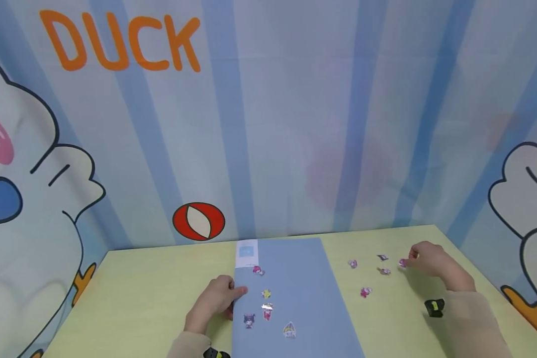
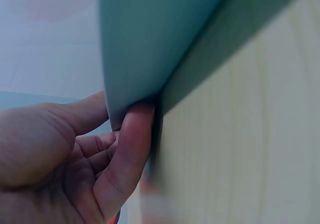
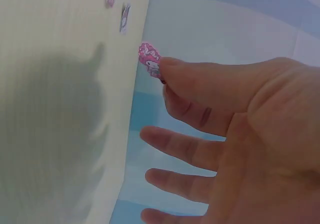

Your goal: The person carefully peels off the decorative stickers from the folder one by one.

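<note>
So the right hand (image 1: 434, 261) has a pink sticker (image 3: 150, 60) pinched between thumb and index finger, right at the tips. The gap there is just the sticker's thickness, while the other three fingers are spread apart and holding nothing. From the right wrist view, the sticker's rounded end pokes out past the thumb, and its long axis slants from upper left down to lower right, with the lower end tucked under the thumb. It's over the right side of the yellowish surface (image 1: 161, 278), just beyond a group of four loose stickers (image 1: 365, 292).

The left hand (image 1: 217, 298) is over at the blue sheet (image 1: 304, 278), gripping its left edge with the thumb on one face and a finger on the other, so pretty narrow too. The wrist view shows a strip of shadow where the sheet meets the surface. The sheet's long axis runs away from the person toward the striped backdrop (image 1: 291, 124), with a white label (image 1: 247, 261) at the far left corner. Five stickers (image 1: 249, 320) sit on it, mostly toward the left side.
</note>
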The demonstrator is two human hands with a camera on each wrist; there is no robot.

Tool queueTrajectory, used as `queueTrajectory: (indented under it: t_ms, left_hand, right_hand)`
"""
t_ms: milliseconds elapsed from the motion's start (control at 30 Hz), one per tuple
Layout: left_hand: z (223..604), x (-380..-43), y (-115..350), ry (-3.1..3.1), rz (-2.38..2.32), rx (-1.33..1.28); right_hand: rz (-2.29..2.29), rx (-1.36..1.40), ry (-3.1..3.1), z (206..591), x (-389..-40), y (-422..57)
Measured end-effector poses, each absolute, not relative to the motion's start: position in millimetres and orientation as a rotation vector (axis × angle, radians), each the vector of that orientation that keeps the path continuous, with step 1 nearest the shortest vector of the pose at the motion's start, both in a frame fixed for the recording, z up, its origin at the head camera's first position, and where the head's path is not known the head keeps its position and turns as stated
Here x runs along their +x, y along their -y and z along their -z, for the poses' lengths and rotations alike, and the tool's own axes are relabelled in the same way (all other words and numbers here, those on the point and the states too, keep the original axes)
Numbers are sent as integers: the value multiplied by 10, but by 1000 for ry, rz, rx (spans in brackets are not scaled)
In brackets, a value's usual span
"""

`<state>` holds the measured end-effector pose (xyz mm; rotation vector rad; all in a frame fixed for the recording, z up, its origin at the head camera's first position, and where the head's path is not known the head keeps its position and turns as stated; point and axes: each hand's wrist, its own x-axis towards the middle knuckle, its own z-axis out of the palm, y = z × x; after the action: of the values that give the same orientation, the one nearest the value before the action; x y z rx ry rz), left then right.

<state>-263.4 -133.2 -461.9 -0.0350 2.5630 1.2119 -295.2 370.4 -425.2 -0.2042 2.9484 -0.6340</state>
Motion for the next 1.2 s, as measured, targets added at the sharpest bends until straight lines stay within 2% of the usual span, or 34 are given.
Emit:
queueTrajectory:
  t_ms: [500,1200]
  left_hand:
    - [4602,-2616,1325,-2568,-1195,-51]
    - [4601,-2629,1326,-2563,-1212,-57]
  right_hand:
    - [541,-50,-2926,4290,-2956,-3746]
    - [500,-7,-2903,4333,-2982,-3724]
